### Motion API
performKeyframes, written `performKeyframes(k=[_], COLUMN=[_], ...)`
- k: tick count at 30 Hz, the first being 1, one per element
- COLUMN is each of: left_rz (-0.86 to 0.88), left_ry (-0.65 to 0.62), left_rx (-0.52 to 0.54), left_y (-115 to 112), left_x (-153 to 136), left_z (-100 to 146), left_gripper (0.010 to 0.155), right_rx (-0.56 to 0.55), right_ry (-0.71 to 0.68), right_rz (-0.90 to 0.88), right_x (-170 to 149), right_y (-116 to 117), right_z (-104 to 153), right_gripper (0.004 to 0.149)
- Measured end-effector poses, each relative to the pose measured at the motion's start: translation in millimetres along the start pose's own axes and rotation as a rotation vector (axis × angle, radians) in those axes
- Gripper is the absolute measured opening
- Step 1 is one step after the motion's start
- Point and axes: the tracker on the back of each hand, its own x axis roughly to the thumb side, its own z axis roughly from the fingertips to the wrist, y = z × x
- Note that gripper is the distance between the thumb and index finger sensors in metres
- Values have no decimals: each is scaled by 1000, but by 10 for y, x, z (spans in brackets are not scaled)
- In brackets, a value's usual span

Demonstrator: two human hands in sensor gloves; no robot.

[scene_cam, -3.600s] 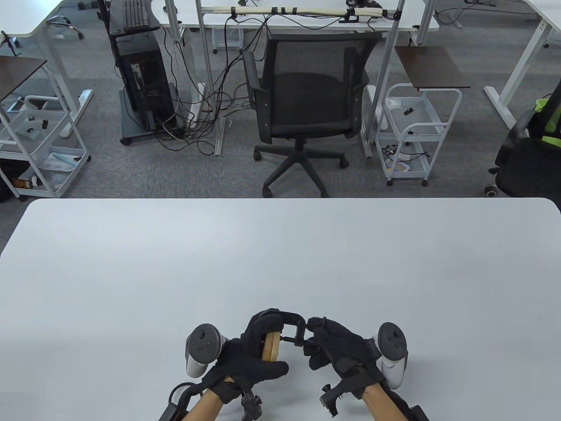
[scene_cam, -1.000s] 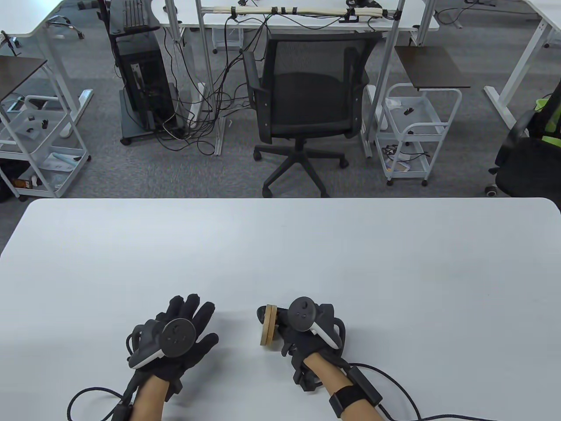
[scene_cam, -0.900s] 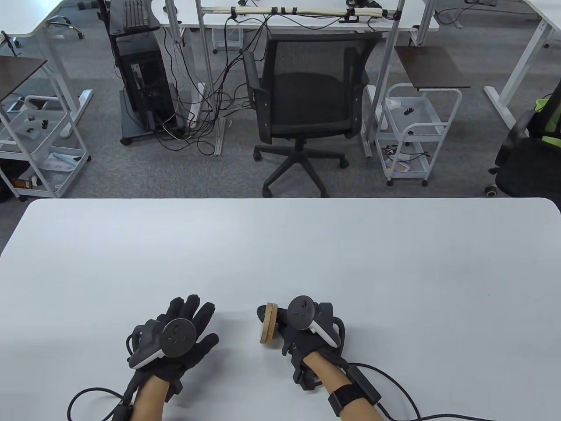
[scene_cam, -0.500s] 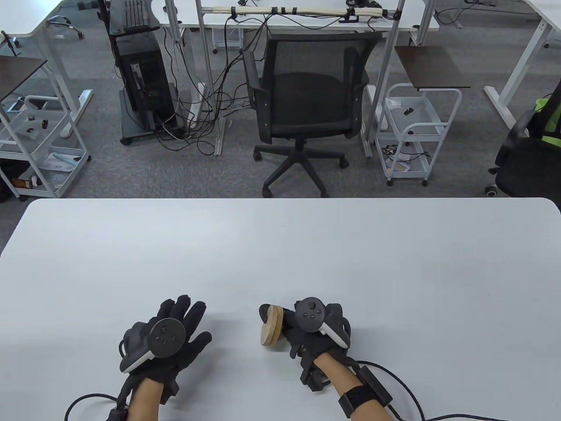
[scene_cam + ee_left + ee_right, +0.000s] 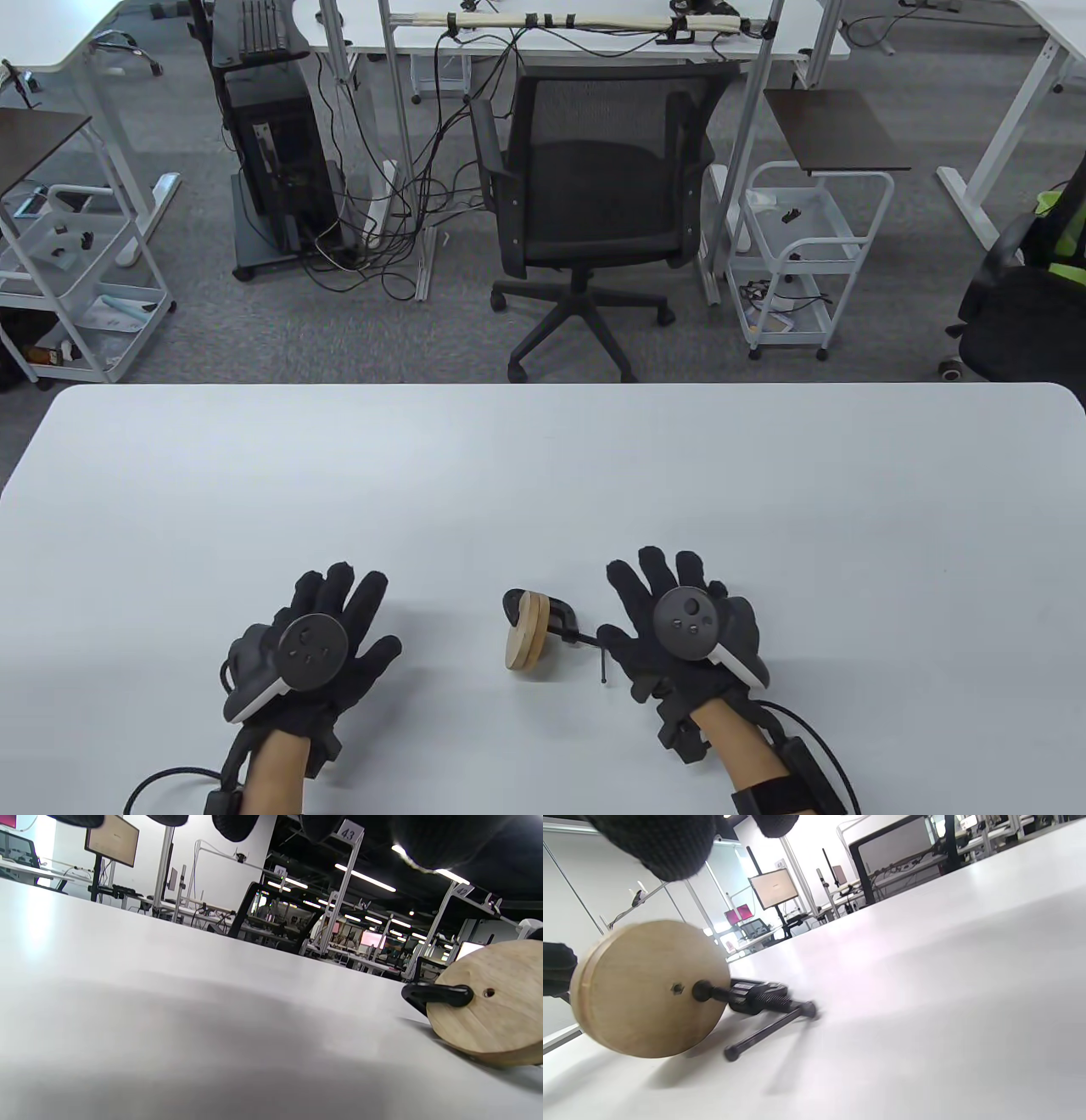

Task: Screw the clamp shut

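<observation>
The left hand (image 5: 318, 654) lies flat on the table (image 5: 543, 475), fingers spread, holding nothing, left of the clamp (image 5: 543, 624). The right hand (image 5: 683, 632) lies spread out just right of the clamp, holding nothing. The black clamp squeezes two wooden discs (image 5: 526, 632) together. Far behind stands a black chair (image 5: 594, 204).

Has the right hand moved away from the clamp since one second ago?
Yes. The right hand has moved right, off the clamp, which rests on the table with the wooden discs; fingers now spread flat beside it.
</observation>
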Motion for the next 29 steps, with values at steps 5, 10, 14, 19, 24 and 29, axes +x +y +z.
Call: performKeyframes(k=[5,10,14,19,24,29], left_rz=[-34,-59,-90,-103,-110,-105], left_ry=[24,17,24,8,7,10], left_rx=[-65,-115,-102,-85,-87,-96], left_y=[-93,-138,-146,-152,-140,-143], left_x=[20,56,82,95,97,102], left_z=[-18,-33,-26,-30,-28,-24], left_gripper=[86,87,87,86,86,85], right_rx=[-52,79,89,84,94,105], right_ry=[25,77,83,81,70,63], right_rz=[11,76,134,88,108,119], right_x=[-277,-432,-458,-426,-372,-354], right_y=[-71,-44,-32,-19,14,44], right_z=[165,173,194,199,190,189], right_gripper=[85,86,85,83,83,83])
